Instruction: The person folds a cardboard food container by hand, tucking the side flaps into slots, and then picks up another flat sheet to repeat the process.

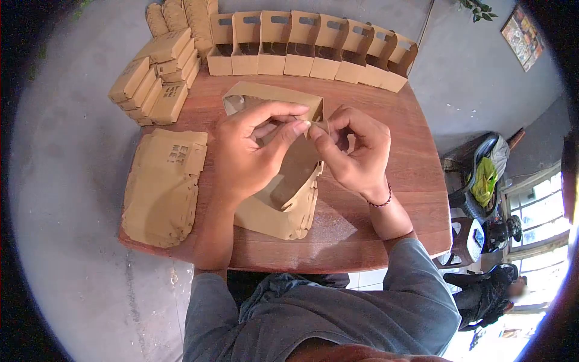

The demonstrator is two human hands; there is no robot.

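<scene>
My left hand (252, 148) and my right hand (360, 148) meet over the middle of the table, thumbs and fingertips pinched on a small flap of a brown cardboard box (274, 92). The box is partly folded up, with one raised wall along its far side. Its near part is partly hidden by my left hand and forearm. Flat cardboard blanks (271, 222) with notched edges lie beneath and nearer to me. Left of my left forearm rests another pile of flat blanks (160, 193), the top one printed "EAT ME!".
A row of cardboard carriers (272, 63) with handle holes lines the table's far edge. Folded boxes (167, 104) are stacked at the back left. The wooden table (386, 205) ends at a rounded right edge. Beyond it are a stool (463, 238), bags (485, 181) and a person (485, 297).
</scene>
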